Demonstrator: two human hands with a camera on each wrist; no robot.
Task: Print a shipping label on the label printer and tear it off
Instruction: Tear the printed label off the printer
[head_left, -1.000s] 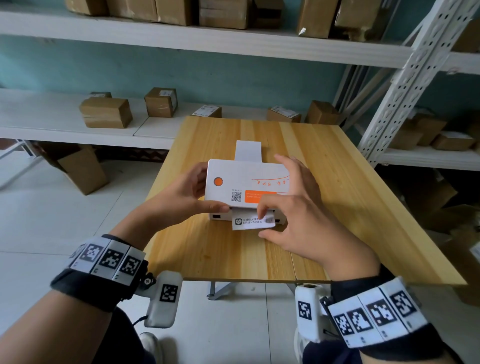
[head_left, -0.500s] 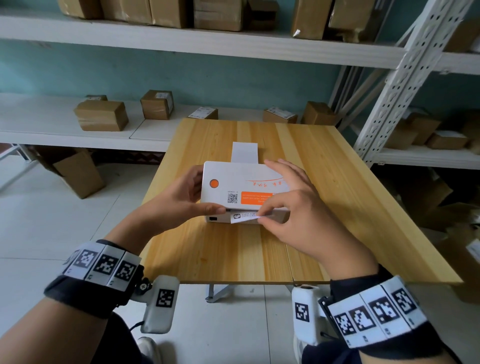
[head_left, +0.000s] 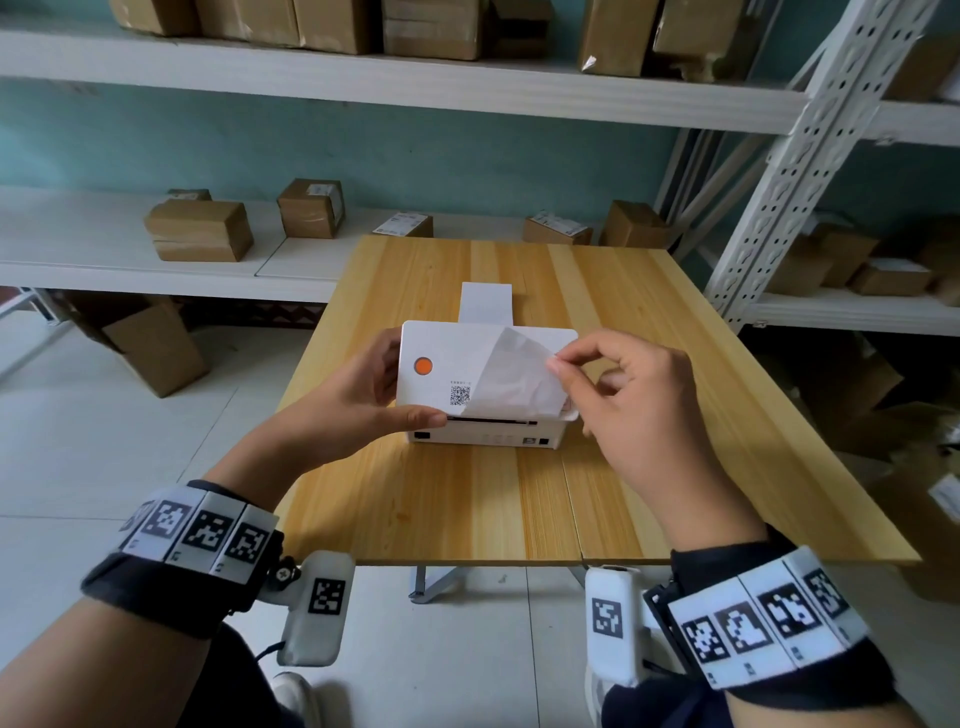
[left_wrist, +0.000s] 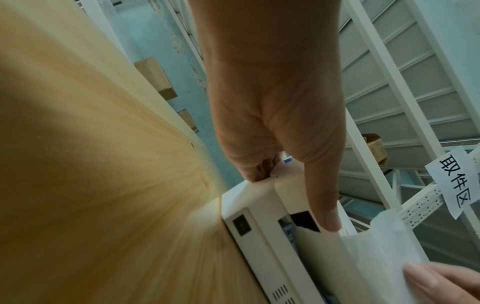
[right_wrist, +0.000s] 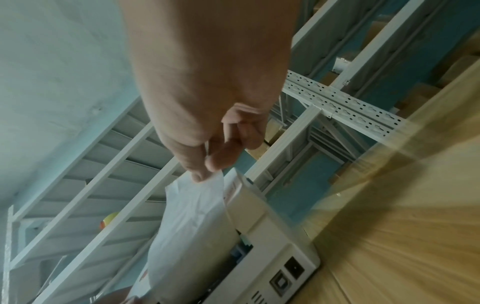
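A white label printer (head_left: 431, 353) with an orange button stands mid-table; it also shows in the wrist views (left_wrist: 262, 236) (right_wrist: 267, 232). The white label (head_left: 514, 384) (left_wrist: 374, 265) (right_wrist: 189, 216) comes out of the front slot and is bent up and back over the printer's top, blank side up. My right hand (head_left: 613, 395) (right_wrist: 207, 164) pinches its upper right corner between thumb and forefinger. My left hand (head_left: 363, 400) (left_wrist: 272, 133) grips the printer's left end, thumb lying along the front edge by the slot, fingers behind.
The wooden table (head_left: 467, 493) ends close in front of me. A strip of blank label stock (head_left: 485, 301) feeds in behind the printer. Cardboard parcels (head_left: 200, 236) sit on white shelves beyond the table, and a perforated metal rack post (head_left: 779, 171) stands at the right.
My right hand has pulled the label from low at the slot up and back over the printer's top, turning its blank side up. The left hand keeps its grip on the printer.
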